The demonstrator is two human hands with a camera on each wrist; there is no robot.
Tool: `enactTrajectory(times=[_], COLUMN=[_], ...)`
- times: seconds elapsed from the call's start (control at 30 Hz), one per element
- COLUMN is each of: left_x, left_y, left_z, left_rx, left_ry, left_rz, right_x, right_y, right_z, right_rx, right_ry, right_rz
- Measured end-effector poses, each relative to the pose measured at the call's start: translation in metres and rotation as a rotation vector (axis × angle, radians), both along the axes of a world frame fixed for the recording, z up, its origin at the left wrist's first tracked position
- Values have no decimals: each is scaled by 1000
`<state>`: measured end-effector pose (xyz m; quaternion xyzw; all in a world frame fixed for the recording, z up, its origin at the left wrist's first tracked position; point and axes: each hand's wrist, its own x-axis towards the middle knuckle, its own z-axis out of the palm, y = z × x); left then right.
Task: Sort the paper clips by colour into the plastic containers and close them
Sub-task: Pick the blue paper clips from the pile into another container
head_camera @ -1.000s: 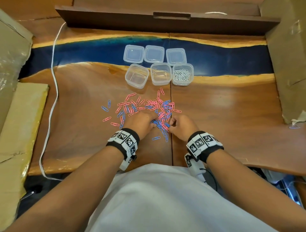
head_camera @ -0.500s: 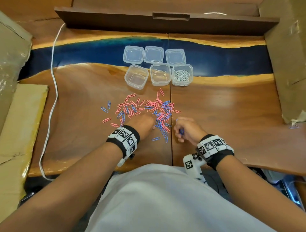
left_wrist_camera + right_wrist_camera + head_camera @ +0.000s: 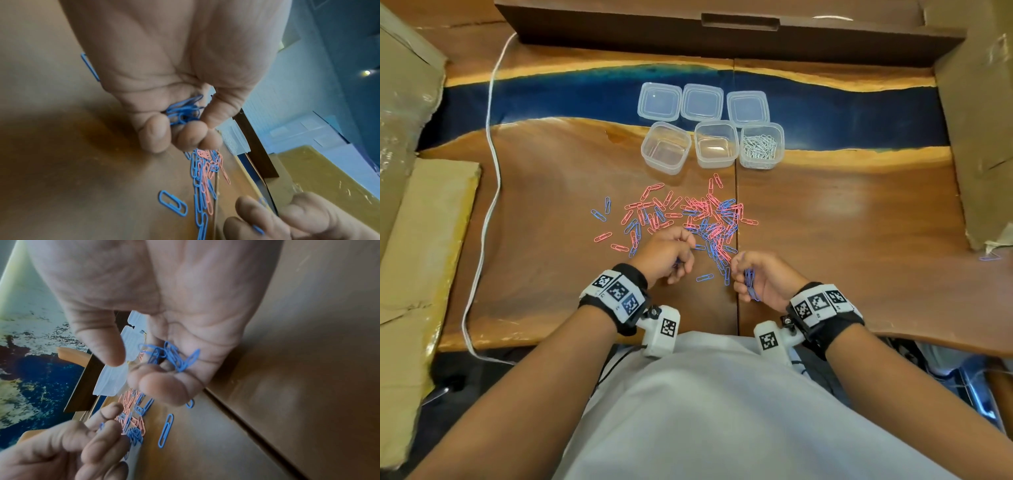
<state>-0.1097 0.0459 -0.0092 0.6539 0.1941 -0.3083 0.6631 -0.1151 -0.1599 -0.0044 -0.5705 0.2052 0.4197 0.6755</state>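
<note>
A mixed heap of pink and blue paper clips (image 3: 688, 219) lies on the wooden table. My left hand (image 3: 667, 253) hovers at its near edge with fingers curled round a bunch of blue clips (image 3: 183, 112). My right hand (image 3: 756, 277), just right of the heap, also holds several blue clips (image 3: 174, 356) in its curled fingers. Beyond the heap stand three clear containers: the left one (image 3: 666, 148) and middle one (image 3: 715, 144) look empty, the right one (image 3: 761, 145) holds silver clips. Three lids (image 3: 702, 102) lie behind them.
A white cable (image 3: 489, 164) runs down the table's left side. Cardboard boxes (image 3: 976, 102) flank the table on the right and left. A dark wooden board (image 3: 722, 31) stands at the back. One blue clip (image 3: 988, 257) lies far right.
Both hands have lifted off the heap and drawn back toward me, each now turned palm-inward with blue clips gathered in it.
</note>
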Motion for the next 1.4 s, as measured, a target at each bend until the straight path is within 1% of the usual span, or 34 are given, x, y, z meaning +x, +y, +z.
enactTrajectory(times=[0.07,0.13,0.17,0.23,0.33,0.4,0.47,0.5,0.6,0.7,0.77,0.87,0.93,0.97,1.03,1.1,1.13,1.2,1.23,1.27,1.33,1.37,1.4], left_x=[-1,-2,-2,-5,-9,-11,-11,-11,-12,-14,-16,-18,-16,-14,-10,-7,-5,-3,-1,1,8,13,19], left_y=[1,-1,-4,-10,-17,-22,-25,-26,-27,-27,-25,-20,-13,-10,-4,1,4,8,10,11,12,12,10], left_z=[-1,1,1,-1,-15,-20,-21,-22,-21,-22,-24,-23,-19,-16,-10,-3,0,1,2,3,8,12,17], left_rx=[-36,6,84,306,639,782,843,868,855,845,827,767,741,693,539,442,398,246,152,65,-45,-75,-94], left_ry=[24,37,16,-122,-359,-445,-486,-488,-452,-472,-484,-431,-386,-364,-327,-270,-217,-99,-56,-25,10,14,13], left_rz=[-9,-54,-114,-300,-632,-750,-797,-818,-820,-824,-827,-783,-710,-648,-517,-411,-351,-193,-103,-13,115,144,163], right_x=[0,0,0,-1,-3,-4,-4,-4,-5,-5,-4,-3,-3,-4,-6,-7,-8,-6,-3,0,12,20,31], right_y=[0,2,2,2,3,5,7,9,17,22,26,31,34,34,34,33,33,31,31,31,34,35,36], right_z=[-1,-2,-4,-5,-7,-9,-9,-9,-8,-9,-10,-9,-5,-4,0,3,4,6,8,10,16,20,24], right_rx=[-58,-154,-198,-261,-390,-548,-693,-743,-854,-938,-968,-967,-973,-979,-987,-968,-956,-925,-890,-809,-510,-359,-232], right_ry=[31,31,18,-13,-101,-240,-411,-454,-485,-533,-515,-475,-469,-476,-507,-536,-547,-546,-512,-434,-169,-48,36], right_rz=[24,-26,-45,-22,86,183,295,357,490,550,576,601,638,667,731,773,788,788,744,642,304,136,5])
